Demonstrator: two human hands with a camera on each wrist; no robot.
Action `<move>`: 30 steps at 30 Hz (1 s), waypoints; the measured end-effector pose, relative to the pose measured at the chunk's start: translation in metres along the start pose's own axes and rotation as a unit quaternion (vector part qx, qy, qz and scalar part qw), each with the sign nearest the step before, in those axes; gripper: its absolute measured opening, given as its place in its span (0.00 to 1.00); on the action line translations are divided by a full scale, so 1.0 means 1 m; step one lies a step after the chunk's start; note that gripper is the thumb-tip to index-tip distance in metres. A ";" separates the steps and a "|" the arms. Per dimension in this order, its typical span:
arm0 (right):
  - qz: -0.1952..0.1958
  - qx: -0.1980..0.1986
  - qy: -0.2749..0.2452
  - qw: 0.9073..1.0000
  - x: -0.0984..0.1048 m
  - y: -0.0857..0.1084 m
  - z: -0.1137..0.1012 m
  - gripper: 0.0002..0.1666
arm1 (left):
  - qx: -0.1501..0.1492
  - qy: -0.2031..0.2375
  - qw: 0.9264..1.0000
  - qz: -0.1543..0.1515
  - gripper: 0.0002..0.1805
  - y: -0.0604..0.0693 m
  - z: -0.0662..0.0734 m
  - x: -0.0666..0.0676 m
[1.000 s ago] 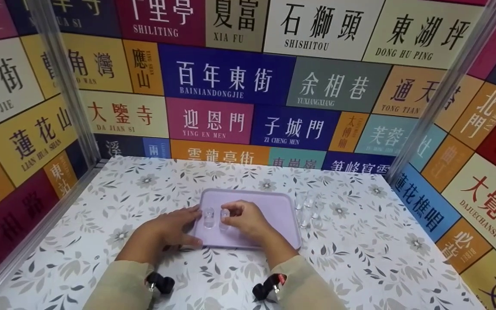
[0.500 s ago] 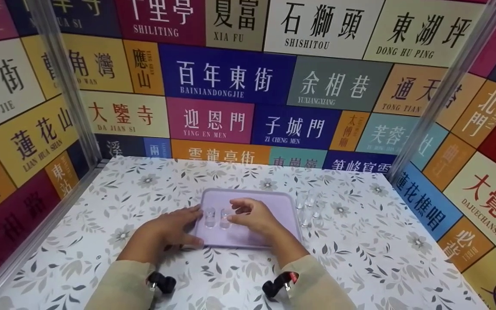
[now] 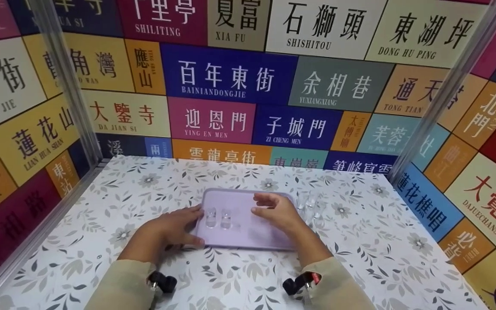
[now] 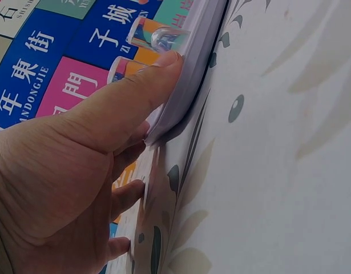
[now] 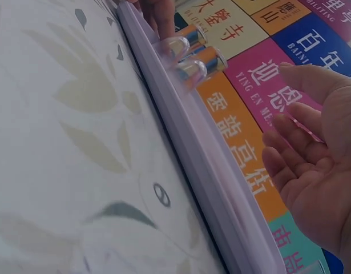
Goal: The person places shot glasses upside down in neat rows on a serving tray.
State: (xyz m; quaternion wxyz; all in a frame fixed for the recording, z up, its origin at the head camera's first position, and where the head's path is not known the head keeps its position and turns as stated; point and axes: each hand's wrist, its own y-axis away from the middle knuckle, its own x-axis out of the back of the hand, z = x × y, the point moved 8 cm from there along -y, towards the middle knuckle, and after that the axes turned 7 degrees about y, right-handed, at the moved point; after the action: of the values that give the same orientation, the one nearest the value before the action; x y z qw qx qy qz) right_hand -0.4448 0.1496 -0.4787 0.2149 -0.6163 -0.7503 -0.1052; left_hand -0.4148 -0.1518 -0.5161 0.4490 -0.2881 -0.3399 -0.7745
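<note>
Touching the lilac tray (image 3: 246,200) along its 8 to 9 o'clock edge, the left hand (image 3: 175,228) has its fingers spread and mostly straight. Its thumb lies against the near corner, as the left wrist view confirms, and it is not gripping any glass.

The right hand (image 3: 280,213) hovers at the 2 to 3 o'clock part of the tray, palm turned inward and fingers loosely bent, with nothing in its grasp. In the right wrist view there is a gap between it and the tray.

A pair of small clear glasses (image 3: 225,219) stands upright on the tray toward 9 o'clock, side by side and near the left hand's fingertips. Off the tray, at about 2 to 3 o'clock, a cluster of clear glasses (image 3: 311,201) stands on the surface (image 3: 239,280), partly hidden behind the right hand; their exact number is hard to tell.

The surface has a white covering printed with grey flowers and leaves. At 12 o'clock rises a wall (image 3: 228,73) of coloured name panels. Beige sleeves (image 3: 121,284) reach in from 5 and 7 o'clock, a black device (image 3: 164,282) at each wrist.
</note>
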 end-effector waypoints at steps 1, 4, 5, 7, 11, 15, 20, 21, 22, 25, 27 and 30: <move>0.008 -0.001 0.001 1.000 0.006 0.001 0.002 0.33 | 0.001 0.001 1.000 0.001 0.61 0.000 0.000 0.001; 0.028 -0.012 0.007 1.000 0.023 0.003 0.008 0.32 | 0.002 0.006 1.000 0.002 0.61 0.000 0.000 0.001; 0.032 -0.017 0.010 0.999 0.027 0.004 0.011 0.32 | 0.001 0.007 1.000 0.002 0.61 0.001 0.000 0.002; 0.038 -0.029 0.017 0.999 0.036 0.006 0.015 0.33 | 0.001 0.008 1.000 0.003 0.61 0.001 0.000 0.001; 0.050 -0.039 0.020 0.998 0.053 0.010 0.021 0.32 | 0.006 0.006 1.000 0.004 0.61 0.000 -0.001 0.000; 0.064 -0.047 0.024 0.997 0.070 0.014 0.026 0.32 | 0.007 0.002 1.000 0.004 0.60 -0.002 -0.001 0.000; 0.063 -0.047 0.036 0.996 0.088 0.021 0.034 0.35 | 0.003 -0.001 1.000 0.003 0.59 -0.001 0.001 0.000; 0.063 -0.044 0.035 0.996 0.092 0.023 0.035 0.35 | 0.003 0.000 1.000 0.003 0.59 -0.001 0.001 0.000; 0.063 -0.040 0.034 0.997 0.095 0.024 0.036 0.35 | 0.003 0.000 1.000 0.003 0.59 -0.001 0.002 0.000; 0.067 -0.040 0.037 0.996 0.105 0.029 0.039 0.35 | 0.006 0.001 1.000 0.002 0.59 0.000 0.002 0.000; 0.072 -0.047 0.038 0.996 0.111 0.032 0.040 0.35 | 0.006 0.002 1.000 0.003 0.59 -0.001 0.001 0.000; 0.077 -0.060 0.049 0.994 0.120 0.035 0.044 0.36 | 0.006 0.001 1.000 0.002 0.59 -0.001 0.001 0.000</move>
State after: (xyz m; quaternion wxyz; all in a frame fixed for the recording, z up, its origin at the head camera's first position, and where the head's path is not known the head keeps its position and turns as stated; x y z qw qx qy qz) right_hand -0.4365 0.2809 -0.4670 0.2215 -0.6780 -0.6815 -0.1640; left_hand -0.4156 -0.1510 -0.5155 0.4527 -0.2859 -0.3431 -0.7717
